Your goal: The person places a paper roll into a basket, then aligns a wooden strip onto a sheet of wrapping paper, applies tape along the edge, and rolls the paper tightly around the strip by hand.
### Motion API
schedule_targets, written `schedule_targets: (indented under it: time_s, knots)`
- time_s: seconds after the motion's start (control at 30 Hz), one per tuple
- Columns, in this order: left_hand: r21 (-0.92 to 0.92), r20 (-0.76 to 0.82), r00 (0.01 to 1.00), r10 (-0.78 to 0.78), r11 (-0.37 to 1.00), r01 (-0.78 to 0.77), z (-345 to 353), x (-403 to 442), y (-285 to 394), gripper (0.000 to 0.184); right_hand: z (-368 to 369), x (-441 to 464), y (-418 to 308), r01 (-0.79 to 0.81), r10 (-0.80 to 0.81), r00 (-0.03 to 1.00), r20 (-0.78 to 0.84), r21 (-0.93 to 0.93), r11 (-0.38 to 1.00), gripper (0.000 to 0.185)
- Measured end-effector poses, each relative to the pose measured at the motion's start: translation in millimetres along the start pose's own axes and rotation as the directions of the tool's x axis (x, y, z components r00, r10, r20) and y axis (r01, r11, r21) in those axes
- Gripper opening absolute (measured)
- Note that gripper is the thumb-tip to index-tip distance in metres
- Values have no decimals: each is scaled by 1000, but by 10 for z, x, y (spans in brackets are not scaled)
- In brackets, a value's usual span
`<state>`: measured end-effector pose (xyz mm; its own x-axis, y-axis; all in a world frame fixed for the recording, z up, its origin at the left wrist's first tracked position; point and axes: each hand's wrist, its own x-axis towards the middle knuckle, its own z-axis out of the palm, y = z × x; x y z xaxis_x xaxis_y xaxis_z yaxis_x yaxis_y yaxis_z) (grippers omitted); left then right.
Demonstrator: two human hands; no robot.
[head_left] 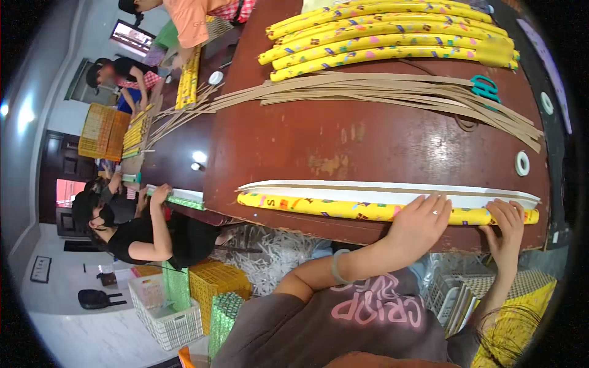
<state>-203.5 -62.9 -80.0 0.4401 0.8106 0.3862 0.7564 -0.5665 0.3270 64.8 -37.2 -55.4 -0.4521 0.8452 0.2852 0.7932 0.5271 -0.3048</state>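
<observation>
A yellow printed roll of wrapping paper (319, 207) lies along the near edge of the table. Its white inner side shows behind it, with a narrow brown cardboard strip (343, 189) lengthwise on the white. My left hand (422, 218) rests on the roll right of its middle, fingers stretched over onto the white side. Near the right end, my right hand (507, 216) has its fingers over the roll and its thumb at the near side. Both palms are hidden from view.
Several finished yellow rolls (380, 43) lie at the back. In front of them are long cardboard strips (368, 89) and green-handled scissors (486, 89). A tape roll (522, 163) sits at right. A co-worker in black (147, 236) handles a green roll (184, 199) at left.
</observation>
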Motion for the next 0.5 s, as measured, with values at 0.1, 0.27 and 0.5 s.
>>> schedule_targets:
  time_s: [0.1,0.27,0.5]
  knots:
    - [-12,13,999,-51,999,51,-386,-261,-276,49,25,-55,60,9,-9,1000,13,0,1000,40]
    - [90,-50,986,-160,982,164,-842,-722,-703,56,63,-91,72,-11,12,1000,8,-12,1000,39]
    - [181,-184,957,-223,950,256,-1317,-1262,-1292,61,39,-131,135,-23,24,998,62,-25,999,41]
